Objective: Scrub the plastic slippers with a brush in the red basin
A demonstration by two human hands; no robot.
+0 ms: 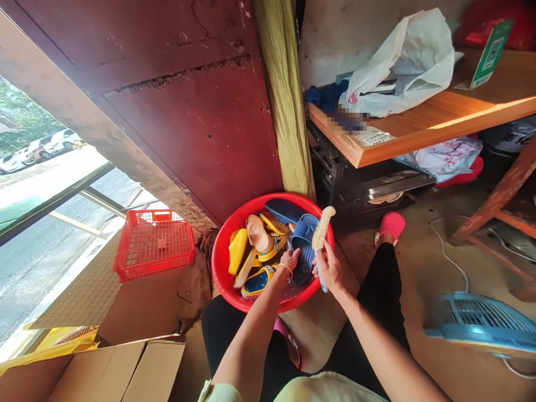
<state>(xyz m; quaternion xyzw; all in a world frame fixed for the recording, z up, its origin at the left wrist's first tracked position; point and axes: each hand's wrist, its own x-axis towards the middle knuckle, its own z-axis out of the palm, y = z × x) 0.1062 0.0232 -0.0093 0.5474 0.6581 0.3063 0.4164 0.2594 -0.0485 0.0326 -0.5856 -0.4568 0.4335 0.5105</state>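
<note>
Gripping a scrub brush (321, 237) in your right hand (329, 269), you sit with a red plastic basin (220, 262) on the floor between your legs, its load of slippers lying in shallow water. Yellow slippers (238, 251) lie toward the left wall of the basin, beside a tan-lined slipper (258, 234) and a yellow-and-blue slipper (256, 282) nearer you. A dark blue slipper (304, 245) stands on edge at the right, with a ridged blue sole (285, 210) against the far rim.

Your right fingers (324, 262) wrap closed around the brush's blue handle, its pale bristled head rising just over the dark blue slipper. Your left hand (288, 261), a thin gold bracelet (286, 269) at the wrist, touches that same slipper with fingers slightly apart; whether they grip it, you cannot tell. The hands sit close together, with the brush just right of your left fingers.

A red plastic crate (154, 244) sits left of the basin, above a cardboard box (125, 371) at near left. On the right, a white plastic bag (397, 67) lies on a wooden table (419, 131), and a blue fan (481, 321) rests on the floor nearby.
</note>
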